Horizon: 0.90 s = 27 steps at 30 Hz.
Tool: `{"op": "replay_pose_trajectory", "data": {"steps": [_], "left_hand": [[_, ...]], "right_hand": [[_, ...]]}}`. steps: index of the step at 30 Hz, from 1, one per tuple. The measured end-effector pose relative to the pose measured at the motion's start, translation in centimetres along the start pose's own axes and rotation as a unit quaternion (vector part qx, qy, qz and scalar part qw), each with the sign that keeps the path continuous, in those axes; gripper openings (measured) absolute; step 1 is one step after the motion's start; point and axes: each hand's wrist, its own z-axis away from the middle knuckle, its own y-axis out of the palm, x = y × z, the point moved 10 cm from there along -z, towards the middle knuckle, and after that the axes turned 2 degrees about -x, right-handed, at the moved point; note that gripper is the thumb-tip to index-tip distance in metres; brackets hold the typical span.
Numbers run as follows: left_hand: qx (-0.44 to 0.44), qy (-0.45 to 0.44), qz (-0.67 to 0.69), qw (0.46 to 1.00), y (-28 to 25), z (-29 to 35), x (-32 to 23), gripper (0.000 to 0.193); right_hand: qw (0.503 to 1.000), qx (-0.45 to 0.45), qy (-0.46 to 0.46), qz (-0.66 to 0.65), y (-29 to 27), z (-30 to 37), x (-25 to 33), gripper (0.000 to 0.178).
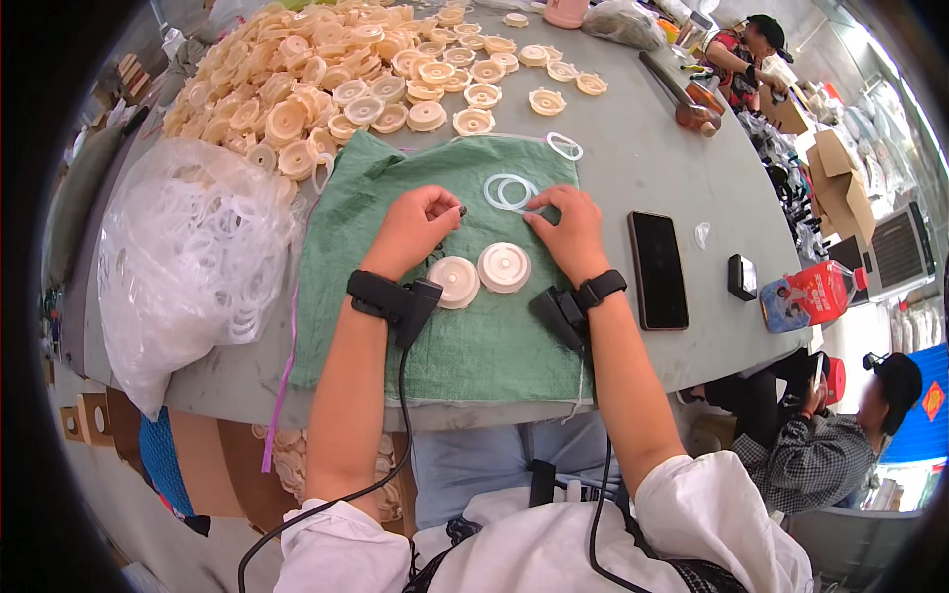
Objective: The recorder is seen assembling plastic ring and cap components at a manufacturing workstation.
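Observation:
My left hand (413, 229) is closed in a pinch over the green woven cloth (386, 346), with a small dark piece (462, 211) at its fingertips, too small to name. Across from it, my right hand (570, 229) has thumb and forefinger brought together at the edge of two overlapping translucent rings (506, 192). Between my wrists two round cream plastic caps (504, 267) lie side by side, touching or nearly so. A few tiny dark bits (435, 255) rest beside the left cap. Another pale ring (564, 146) lies at the cloth's far right corner.
A heap of cream plastic caps (287, 109) spreads over the far left. Left of the cloth sits a clear bag of rings (188, 267). To the right are a phone (658, 271), a small black box (741, 277), a red-labelled bottle (811, 296) and a hammer (682, 94). Two people sit nearby.

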Motion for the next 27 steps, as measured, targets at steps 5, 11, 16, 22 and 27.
{"op": "replay_pose_trajectory", "data": {"steps": [5, 11, 16, 22, 27], "left_hand": [[0.001, 0.005, -0.025, 1.0, 0.1, 0.1, -0.3, 0.012], [-0.022, 0.015, -0.004, 1.0, -0.5, 0.4, -0.9, 0.024], [0.011, 0.058, 0.098, 0.993, 0.6, 0.8, -3.5, 0.029], [0.095, -0.009, 0.182, 0.979, 1.0, 1.3, -3.7, 0.019], [0.119, -0.051, 0.056, 0.99, -0.2, 2.9, -3.3, 0.015]], "right_hand": [[0.994, -0.042, 0.012, -0.101, -1.4, -0.2, 0.6, 0.016], [0.961, -0.138, 0.008, -0.238, -4.4, -0.1, 1.8, 0.018], [0.92, -0.036, 0.09, -0.381, -3.1, 0.1, 2.3, 0.018], [0.932, 0.022, -0.001, -0.363, -1.5, 0.4, 4.9, 0.018], [0.949, 0.143, -0.058, -0.277, -0.1, 1.3, 7.9, 0.013]]}}
